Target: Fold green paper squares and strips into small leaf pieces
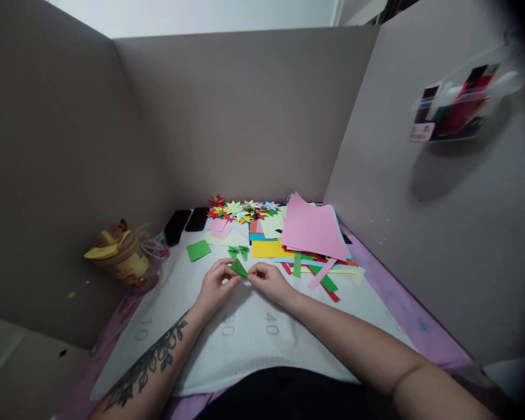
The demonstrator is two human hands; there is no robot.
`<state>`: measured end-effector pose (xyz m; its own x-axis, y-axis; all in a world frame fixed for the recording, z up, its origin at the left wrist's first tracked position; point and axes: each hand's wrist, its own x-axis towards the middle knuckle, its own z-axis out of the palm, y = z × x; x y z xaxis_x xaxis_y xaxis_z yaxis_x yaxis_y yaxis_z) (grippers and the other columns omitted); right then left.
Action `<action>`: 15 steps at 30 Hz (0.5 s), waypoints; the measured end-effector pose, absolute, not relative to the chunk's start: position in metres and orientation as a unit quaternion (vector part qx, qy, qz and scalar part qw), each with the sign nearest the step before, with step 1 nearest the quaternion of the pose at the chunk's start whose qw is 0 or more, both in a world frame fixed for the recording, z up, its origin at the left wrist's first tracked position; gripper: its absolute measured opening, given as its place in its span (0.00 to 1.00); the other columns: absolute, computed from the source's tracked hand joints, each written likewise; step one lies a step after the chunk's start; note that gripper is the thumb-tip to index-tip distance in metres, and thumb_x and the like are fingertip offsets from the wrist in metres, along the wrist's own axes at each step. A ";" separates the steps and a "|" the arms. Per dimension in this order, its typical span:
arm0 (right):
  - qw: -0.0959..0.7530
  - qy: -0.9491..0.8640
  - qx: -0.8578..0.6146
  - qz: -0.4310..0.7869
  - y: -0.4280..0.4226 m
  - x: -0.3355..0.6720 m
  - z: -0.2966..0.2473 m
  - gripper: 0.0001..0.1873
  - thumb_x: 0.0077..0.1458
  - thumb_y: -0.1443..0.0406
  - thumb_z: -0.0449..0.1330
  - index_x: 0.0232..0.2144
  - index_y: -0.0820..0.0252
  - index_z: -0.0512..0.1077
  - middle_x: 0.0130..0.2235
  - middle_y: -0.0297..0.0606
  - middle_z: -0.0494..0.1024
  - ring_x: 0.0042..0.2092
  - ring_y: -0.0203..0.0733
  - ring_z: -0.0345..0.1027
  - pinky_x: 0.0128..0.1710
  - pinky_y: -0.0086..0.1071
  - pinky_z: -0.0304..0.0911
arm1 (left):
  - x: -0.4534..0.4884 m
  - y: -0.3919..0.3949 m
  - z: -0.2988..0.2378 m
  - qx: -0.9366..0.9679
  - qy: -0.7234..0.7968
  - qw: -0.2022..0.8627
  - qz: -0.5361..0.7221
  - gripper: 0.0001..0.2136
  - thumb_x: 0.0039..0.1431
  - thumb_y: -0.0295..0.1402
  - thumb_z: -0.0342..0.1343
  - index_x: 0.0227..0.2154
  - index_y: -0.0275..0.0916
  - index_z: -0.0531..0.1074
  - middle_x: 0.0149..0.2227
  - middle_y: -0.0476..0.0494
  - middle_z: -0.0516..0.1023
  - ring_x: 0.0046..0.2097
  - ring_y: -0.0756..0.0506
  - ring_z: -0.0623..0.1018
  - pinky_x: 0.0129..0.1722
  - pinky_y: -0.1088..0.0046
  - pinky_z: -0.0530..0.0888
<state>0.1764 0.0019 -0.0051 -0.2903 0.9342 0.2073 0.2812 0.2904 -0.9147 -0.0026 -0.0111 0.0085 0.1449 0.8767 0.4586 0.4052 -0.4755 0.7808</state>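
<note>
Green paper (239,269) pinched at both sides

I see the left hand (216,283) closed thumb-to-fingers on its left side, the right hand (270,282) with fingertips gripping its right corner. White mat (254,350) gives me room down to its near edge; small green folds (244,251) sit just beyond the hands, loose strips (322,273) near the right hand, grey walls (245,116) well apart.

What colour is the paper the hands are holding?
The paper is green, seen in the head view.
</note>
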 end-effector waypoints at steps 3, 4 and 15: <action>0.403 -0.683 -0.432 0.430 -0.001 0.174 -0.005 0.04 0.47 0.66 0.56 0.24 0.62 0.69 0.24 0.31 0.69 0.27 0.33 0.60 0.27 0.25 0.55 | 0.001 -0.013 0.009 0.684 0.463 0.271 0.494 0.06 0.48 0.31 0.58 0.21 0.36 0.68 0.33 0.44 0.73 0.37 0.47 0.73 0.32 0.74 0.70; 0.400 -0.684 -0.430 0.432 -0.001 0.173 -0.005 0.05 0.47 0.66 0.56 0.23 0.62 0.69 0.24 0.30 0.68 0.26 0.32 0.59 0.26 0.25 0.55 | 0.002 -0.013 0.009 0.676 0.466 0.281 0.496 0.06 0.48 0.31 0.58 0.21 0.36 0.67 0.31 0.46 0.72 0.35 0.48 0.73 0.31 0.75 0.70; 0.420 -0.696 -0.442 0.380 -0.001 0.173 -0.006 0.05 0.46 0.67 0.56 0.21 0.61 0.68 0.24 0.31 0.67 0.27 0.34 0.60 0.27 0.27 0.55 | 0.003 -0.007 0.000 0.637 0.483 0.384 0.462 0.18 0.44 0.30 0.60 0.40 0.38 0.65 0.34 0.48 0.71 0.35 0.49 0.72 0.33 0.75 0.69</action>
<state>0.1730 -0.0011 -0.0064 -0.2569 0.9340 0.2481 0.2958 0.3204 -0.8999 0.0029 -0.0070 -0.0004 0.1053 0.9703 0.2177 0.2599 -0.2381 0.9358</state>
